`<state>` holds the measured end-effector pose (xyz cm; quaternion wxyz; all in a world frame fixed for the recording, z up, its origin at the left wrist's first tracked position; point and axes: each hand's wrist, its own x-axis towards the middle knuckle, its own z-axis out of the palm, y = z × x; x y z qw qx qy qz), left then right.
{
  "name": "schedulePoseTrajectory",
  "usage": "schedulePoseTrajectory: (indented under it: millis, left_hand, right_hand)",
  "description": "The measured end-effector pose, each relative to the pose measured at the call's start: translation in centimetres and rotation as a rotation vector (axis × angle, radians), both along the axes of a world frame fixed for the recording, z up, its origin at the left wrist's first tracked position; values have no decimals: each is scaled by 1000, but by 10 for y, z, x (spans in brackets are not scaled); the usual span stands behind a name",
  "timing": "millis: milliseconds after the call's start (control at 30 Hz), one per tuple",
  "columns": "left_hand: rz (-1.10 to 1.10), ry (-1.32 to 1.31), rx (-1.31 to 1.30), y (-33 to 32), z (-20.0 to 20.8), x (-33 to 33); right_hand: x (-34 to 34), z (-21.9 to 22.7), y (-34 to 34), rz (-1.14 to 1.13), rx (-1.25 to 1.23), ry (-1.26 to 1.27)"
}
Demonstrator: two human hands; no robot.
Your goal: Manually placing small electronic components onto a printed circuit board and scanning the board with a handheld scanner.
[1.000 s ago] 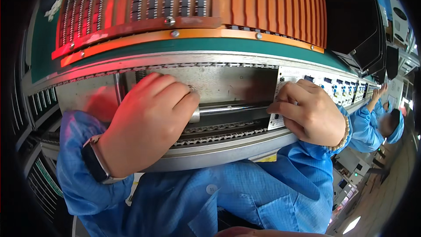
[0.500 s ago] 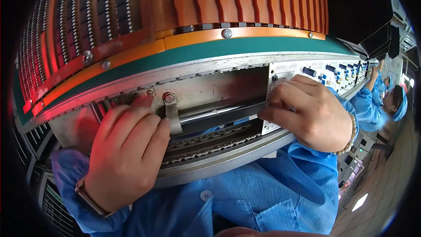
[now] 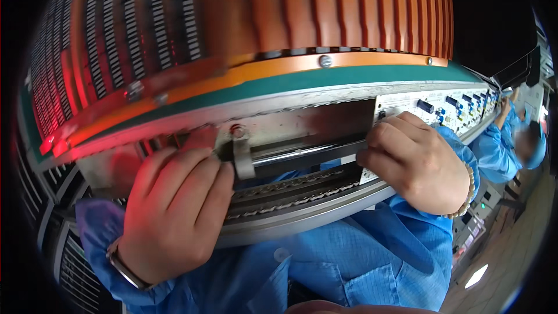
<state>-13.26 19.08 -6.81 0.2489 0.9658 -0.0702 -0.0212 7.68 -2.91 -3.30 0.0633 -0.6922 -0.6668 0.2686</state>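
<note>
My left hand [image 3: 177,209] is closed over the left part of a metal conveyor track, beside an upright bent bracket [image 3: 243,160]. Its fingertips are mostly hidden, so what it grips cannot be seen. Red light falls across its fingers. On the right, my right hand [image 3: 418,166] pinches the left edge of a white circuit board [image 3: 401,102], thumb tip just past that edge. Dark cylindrical parts and small blue ones stand on the board. A shiny rod [image 3: 305,152] spans the gap between my hands.
Orange component racks [image 3: 343,11] rise behind the track, with tubes of black chips [image 3: 133,29] at left. A chain [image 3: 290,197] and the metal front rail [image 3: 308,216] run before me. Another person in blue [image 3: 494,148] is at far right.
The whole view has shifted, moving the scene right and slightly down in the picture. Both hands keep nearly the same place against the bracket and board.
</note>
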Motion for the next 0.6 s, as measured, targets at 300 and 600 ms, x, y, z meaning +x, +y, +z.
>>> schedulePoseTrajectory:
  millis: [300, 600]
  left_hand:
    - [182, -320, -4, 45, 11, -14]
    - [910, -390, -175, 202, -19, -45]
  right_hand:
    - [-8, 3, -2, -3, -61, -95]
    - [-4, 11, 3, 38, -104, -100]
